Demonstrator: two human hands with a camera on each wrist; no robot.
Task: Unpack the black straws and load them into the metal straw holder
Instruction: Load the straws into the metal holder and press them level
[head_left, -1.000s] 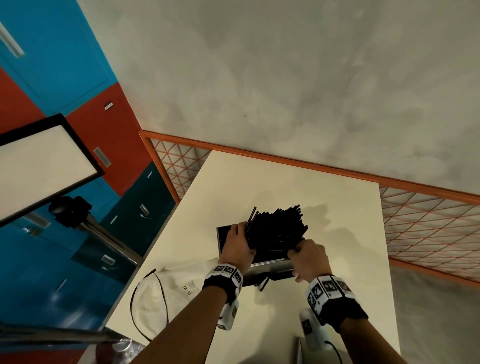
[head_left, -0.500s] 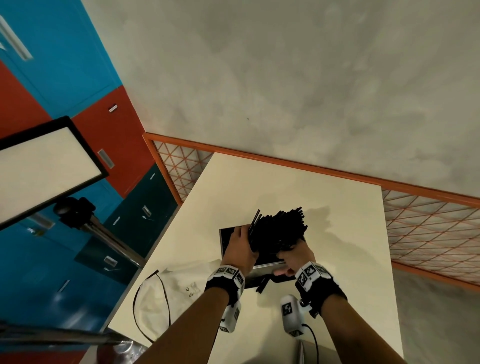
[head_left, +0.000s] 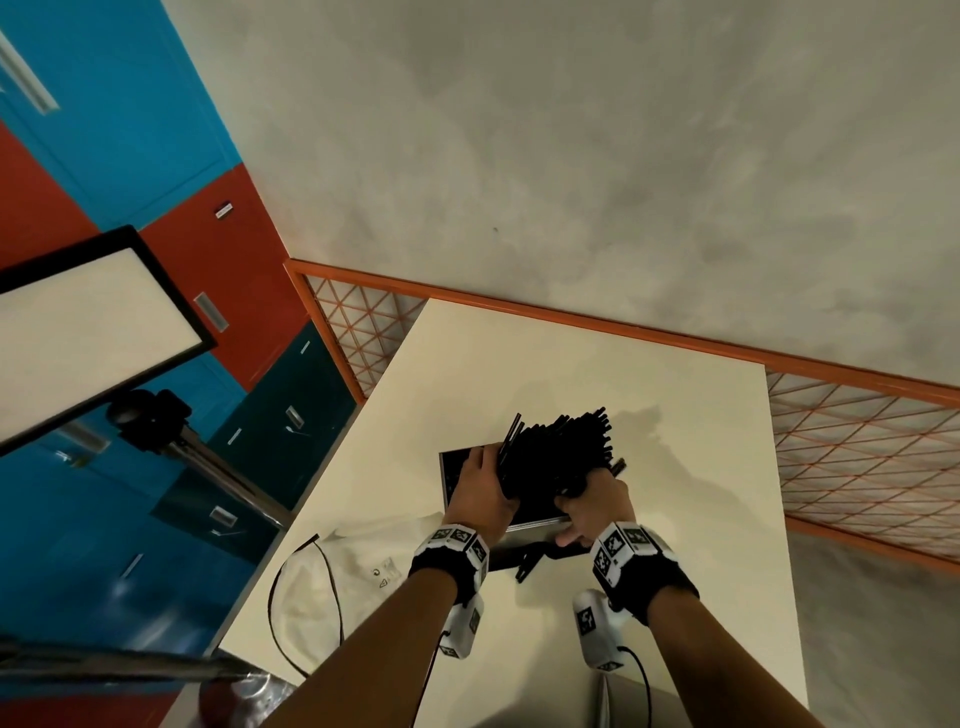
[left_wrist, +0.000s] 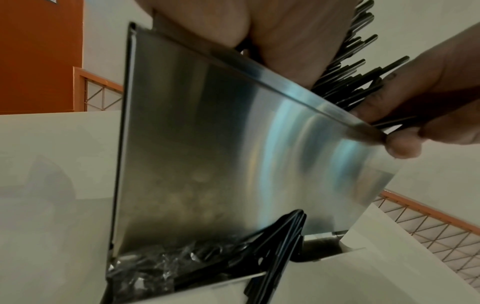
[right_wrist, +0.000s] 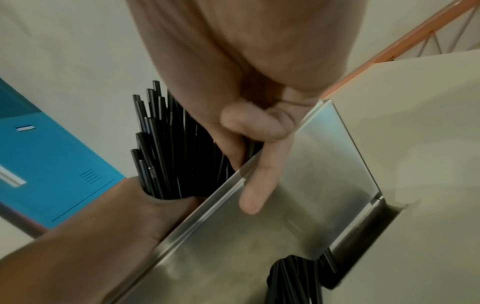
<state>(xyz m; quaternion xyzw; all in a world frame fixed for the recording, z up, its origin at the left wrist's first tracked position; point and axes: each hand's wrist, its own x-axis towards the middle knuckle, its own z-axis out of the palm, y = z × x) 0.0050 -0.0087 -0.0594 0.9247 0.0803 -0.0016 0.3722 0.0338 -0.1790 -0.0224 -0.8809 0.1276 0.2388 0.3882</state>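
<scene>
A thick bundle of black straws (head_left: 561, 452) stands tilted in the open top of the metal straw holder (head_left: 454, 475) on the cream table. My left hand (head_left: 485, 483) grips the bundle's left side at the holder's rim, and the right wrist view shows it wrapped around the straws (right_wrist: 166, 154). My right hand (head_left: 587, 493) grips the bundle's right side, pinching several straws (left_wrist: 350, 82) above the shiny front panel (left_wrist: 221, 154), with one finger (right_wrist: 259, 185) lying on that panel. A few straws (left_wrist: 280, 246) stick out of the holder's bottom slot.
A white bag with a black cord (head_left: 353, 571) lies on the table (head_left: 571, 374) to the left of the holder. An orange mesh fence (head_left: 857, 452) borders the table at the back and right. A light panel on a stand (head_left: 93, 332) stands at the left.
My right hand has shifted left and up from the holder's lower right corner onto the side of the bundle. The left hand and the straws have stayed in place.
</scene>
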